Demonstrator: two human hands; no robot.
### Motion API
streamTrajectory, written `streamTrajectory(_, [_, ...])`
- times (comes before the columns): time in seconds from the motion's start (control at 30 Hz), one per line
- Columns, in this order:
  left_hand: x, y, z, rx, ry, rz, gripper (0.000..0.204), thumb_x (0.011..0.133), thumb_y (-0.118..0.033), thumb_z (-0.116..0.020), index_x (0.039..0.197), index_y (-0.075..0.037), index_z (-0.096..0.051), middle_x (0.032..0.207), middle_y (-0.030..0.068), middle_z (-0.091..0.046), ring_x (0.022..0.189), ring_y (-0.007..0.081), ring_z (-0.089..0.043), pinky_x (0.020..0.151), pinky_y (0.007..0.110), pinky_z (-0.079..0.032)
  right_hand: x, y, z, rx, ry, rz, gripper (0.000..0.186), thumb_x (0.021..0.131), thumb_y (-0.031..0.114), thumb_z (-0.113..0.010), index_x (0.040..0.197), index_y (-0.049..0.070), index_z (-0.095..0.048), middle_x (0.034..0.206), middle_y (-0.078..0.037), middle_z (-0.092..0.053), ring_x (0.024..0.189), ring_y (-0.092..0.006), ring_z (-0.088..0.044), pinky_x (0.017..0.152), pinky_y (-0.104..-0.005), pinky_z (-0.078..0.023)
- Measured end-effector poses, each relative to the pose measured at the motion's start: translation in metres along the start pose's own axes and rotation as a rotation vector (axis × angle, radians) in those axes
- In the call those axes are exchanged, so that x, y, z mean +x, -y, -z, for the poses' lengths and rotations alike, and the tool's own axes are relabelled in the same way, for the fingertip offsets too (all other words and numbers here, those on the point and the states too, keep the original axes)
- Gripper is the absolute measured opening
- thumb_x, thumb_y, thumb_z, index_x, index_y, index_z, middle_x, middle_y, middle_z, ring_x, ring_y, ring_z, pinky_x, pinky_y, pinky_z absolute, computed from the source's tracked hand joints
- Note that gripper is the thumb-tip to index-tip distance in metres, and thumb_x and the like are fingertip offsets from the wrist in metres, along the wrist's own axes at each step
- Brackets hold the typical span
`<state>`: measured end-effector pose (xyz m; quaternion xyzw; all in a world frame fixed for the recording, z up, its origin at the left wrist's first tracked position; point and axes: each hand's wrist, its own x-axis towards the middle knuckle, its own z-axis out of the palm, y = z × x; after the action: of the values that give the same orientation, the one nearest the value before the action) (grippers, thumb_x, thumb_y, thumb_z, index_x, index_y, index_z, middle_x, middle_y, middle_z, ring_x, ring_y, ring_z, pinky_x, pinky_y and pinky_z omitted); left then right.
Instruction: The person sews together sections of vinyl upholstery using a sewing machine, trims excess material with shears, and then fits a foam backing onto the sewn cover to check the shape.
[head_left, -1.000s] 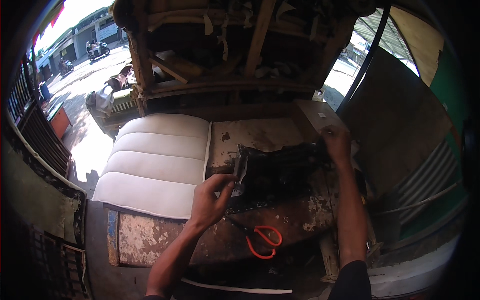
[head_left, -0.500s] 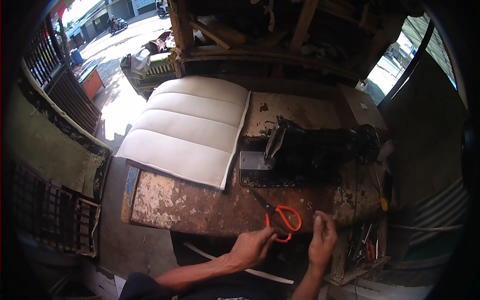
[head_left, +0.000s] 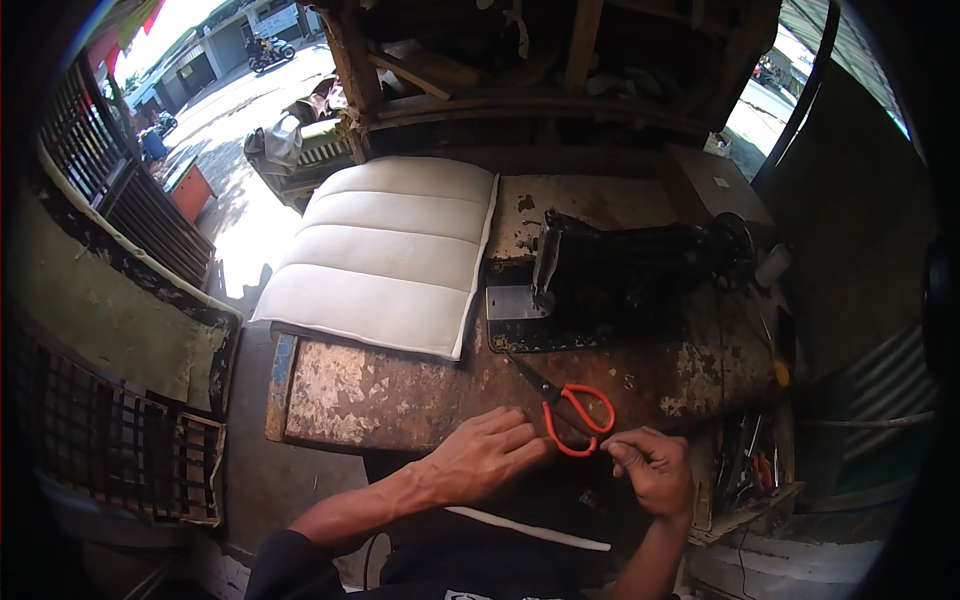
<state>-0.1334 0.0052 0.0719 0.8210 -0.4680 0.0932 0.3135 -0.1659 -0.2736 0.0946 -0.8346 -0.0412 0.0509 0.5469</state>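
Grip: your left hand (head_left: 492, 455) is showing its back, fingers lightly bent and lying close together; its underside is hidden, so whether it is holding anything cannot be told. Your right hand (head_left: 655, 468) is curling inward, thumb near forefinger; whether anything thin is sitting in that pinch cannot be told.

Scissors (head_left: 549, 405), one pair, orange-red loop handles, dark blades: lying at the front of the table, the loops sitting between your two hands, the blades pointing away from you and leftward.

Sewing machine (head_left: 635, 265), black, worn: standing behind the scissors, its bright metal plate (head_left: 515, 302) facing left, its wheel at the right end.

Padded panel (head_left: 385, 245), off-white, stitched in cross channels, edged with piping: lying flat left of the machine.

Tabletop (head_left: 340, 385), brown: shedding its finish in pale, flaking patches, and showing blue paint at its left end.

Strip (head_left: 530, 530), white, narrow: lying below the table edge, near your lap.

Tool compartment (head_left: 755, 480), wooden: holding assorted hand tools beneath the table's right end.

Room: a rough timber frame (head_left: 540, 108) is rising behind the table, dark inside. Corrugated sheeting (head_left: 880, 400) is leaning at right. A dark grille (head_left: 120, 440) is standing at left over a grey floor (head_left: 290, 490). Beyond, a sunlit street (head_left: 245, 130) is showing, with a motorcycle (head_left: 270, 52) on it.
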Motion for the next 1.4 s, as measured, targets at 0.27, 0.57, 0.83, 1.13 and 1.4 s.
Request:
streamTrajectory(0.27, [-0.020,0.022,0.023,0.268,-0.053,0.281,0.011,0.085,-0.005,-0.072,0.094,-0.008,-0.066,0.078,0.0069,-0.057,0.077,0.0264,-0.058,0.072,0.040,-0.049,0.029,-0.045,-0.050,-0.665,-0.072,0.239,0.053,0.089,0.000,-0.065,0.142,0.003,-0.060,0.116,-0.018,-0.067,0.109,-0.0378,-0.065,0.096,-0.0474,-0.053])
streamTrajectory(0.57, [-0.023,0.037,0.046,0.380,-0.041,0.412,0.007,0.086,-0.005,-0.071,0.091,-0.005,-0.067,0.082,0.0098,-0.064,0.082,0.0296,-0.063,0.077,0.043,-0.051,0.005,-0.036,-0.037,-0.608,-0.084,-0.064,0.077,0.089,0.015,-0.072,0.159,0.008,-0.042,0.112,-0.024,-0.064,0.095,-0.0447,-0.070,0.083,-0.0530,-0.057])
streamTrajectory(0.83, [-0.029,0.036,0.045,0.369,-0.029,0.416,0.006,0.086,-0.006,-0.072,0.090,-0.006,-0.066,0.079,0.0087,-0.063,0.080,0.0281,-0.062,0.077,0.042,-0.050,0.008,-0.065,-0.035,0.028,0.137,-0.377,0.068,0.089,0.003,-0.064,0.153,-0.005,-0.043,0.083,-0.013,-0.067,0.075,-0.0226,-0.072,0.068,-0.0352,-0.060])
streamTrajectory(1.13, [-0.024,0.028,0.046,0.324,-0.025,0.394,0.008,0.085,-0.007,-0.074,0.091,-0.008,-0.068,0.077,0.0075,-0.061,0.077,0.0275,-0.061,0.074,0.041,-0.049,-0.043,-0.032,-0.135,1.167,0.496,-0.337,0.050,0.109,0.043,-0.056,0.139,0.004,-0.045,0.098,-0.010,-0.059,0.081,-0.0150,-0.064,0.077,-0.0400,-0.066])
streamTrajectory(1.4, [-0.016,0.064,0.047,0.201,-0.090,0.460,0.004,0.088,-0.009,-0.074,0.088,-0.005,-0.072,0.083,0.0118,-0.072,0.080,0.0319,-0.069,0.075,0.043,-0.055,0.020,-0.036,-0.072,-0.379,-0.124,-0.030,0.046,0.092,0.024,-0.081,0.127,0.002,-0.061,0.093,-0.010,-0.069,0.073,-0.0257,-0.070,0.067,-0.0401,-0.058])
